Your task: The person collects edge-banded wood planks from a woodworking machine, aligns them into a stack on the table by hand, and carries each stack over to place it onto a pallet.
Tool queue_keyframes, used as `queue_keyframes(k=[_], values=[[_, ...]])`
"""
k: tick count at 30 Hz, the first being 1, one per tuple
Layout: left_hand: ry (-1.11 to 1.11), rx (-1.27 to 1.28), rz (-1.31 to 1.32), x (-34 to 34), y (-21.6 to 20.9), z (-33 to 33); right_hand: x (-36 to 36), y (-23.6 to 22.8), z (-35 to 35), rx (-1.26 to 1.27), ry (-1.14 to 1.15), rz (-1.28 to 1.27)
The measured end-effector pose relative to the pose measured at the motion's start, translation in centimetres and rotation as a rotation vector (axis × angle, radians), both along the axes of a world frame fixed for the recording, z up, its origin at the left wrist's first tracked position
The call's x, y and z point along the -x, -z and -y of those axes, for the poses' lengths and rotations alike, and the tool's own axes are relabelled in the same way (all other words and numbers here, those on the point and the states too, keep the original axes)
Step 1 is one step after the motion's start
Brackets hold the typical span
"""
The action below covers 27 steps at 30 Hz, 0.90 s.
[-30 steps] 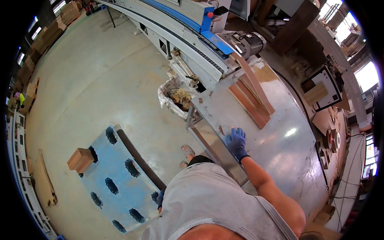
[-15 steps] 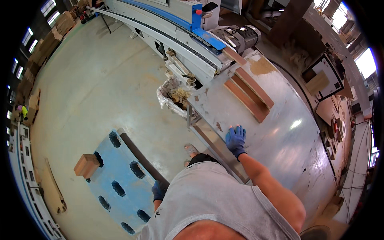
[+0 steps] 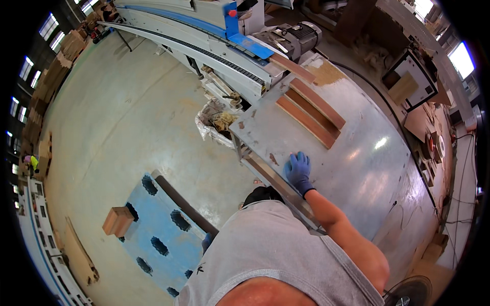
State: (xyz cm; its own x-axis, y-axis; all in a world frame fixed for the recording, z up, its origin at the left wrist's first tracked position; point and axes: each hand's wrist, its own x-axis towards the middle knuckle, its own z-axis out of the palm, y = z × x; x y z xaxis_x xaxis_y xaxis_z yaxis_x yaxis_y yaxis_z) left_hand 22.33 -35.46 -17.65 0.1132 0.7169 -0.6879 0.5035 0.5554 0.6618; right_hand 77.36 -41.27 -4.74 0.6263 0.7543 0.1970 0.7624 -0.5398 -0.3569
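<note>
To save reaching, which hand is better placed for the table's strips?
Likely the right hand: it's over the table, nearer the strips; the left hand is farther off and mostly hidden.

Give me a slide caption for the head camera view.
Blue-gloved right hand rests on a flat grey metal table, with long reddish-brown wooden strips lying farther ahead.

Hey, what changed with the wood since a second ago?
The line of wood from the machine has split: one plank lies beside another on the metal table, and one more pokes out by the machine's blue end, further than half a second ago. The right hand took nothing and stays on the table; the wood block stays at the blue board's edge.
</note>
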Motion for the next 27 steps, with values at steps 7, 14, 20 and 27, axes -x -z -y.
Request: queue_keyframes(k=[7, 14, 20, 27], values=[[0.008, 0.029, -0.031, -4.1, -1.3, -2.4, -11.9, -2.5, -5.7, -0.135, 0.147, 0.322], [-0.063, 0.066, -0.021, -9.5, -2.3, -5.4, -17.8, -0.8, -7.5, 0.076, 0.131, 0.259], [-0.079, 0.034, -0.013, -12.4, -2.4, -7.2, -18.4, -2.0, -8.1, 0.006, 0.095, 0.231], [0.177, -0.096, -0.026, -13.7, -5.4, -7.5, -22.7, -4.9, -8.7, -0.273, 0.081, 0.247]])
